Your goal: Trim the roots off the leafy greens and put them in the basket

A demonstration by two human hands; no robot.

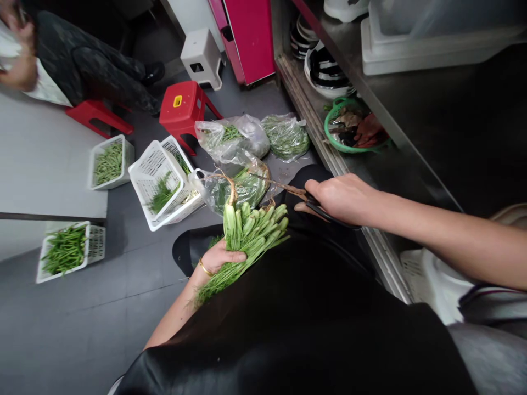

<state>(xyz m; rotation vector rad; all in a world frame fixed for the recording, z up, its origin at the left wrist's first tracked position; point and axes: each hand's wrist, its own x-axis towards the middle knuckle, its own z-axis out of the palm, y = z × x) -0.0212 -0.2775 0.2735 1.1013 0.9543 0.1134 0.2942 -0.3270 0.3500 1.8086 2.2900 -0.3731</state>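
Note:
My left hand (222,257) is closed round a bunch of leafy green stalks (251,230), held above my lap with the stalk ends pointing away from me. Most ends look cut; one stalk still carries a long brown root (231,189). To the right, my right hand (335,198) grips a pair of scissors (288,188) with dark handles. Their blades point left, apart from the stalks, just above an open clear plastic bag (247,189) with greens and roots in it. The feathery tops of the bunch hang below my left hand.
Two more bags of greens (286,137) lie beyond. White baskets (160,181) with vegetables stand at left, near a red stool (181,107) and a white stool (202,57). A seated person (90,55) is at upper left. A metal shelf (395,126) with a green basket (337,144) runs along my right.

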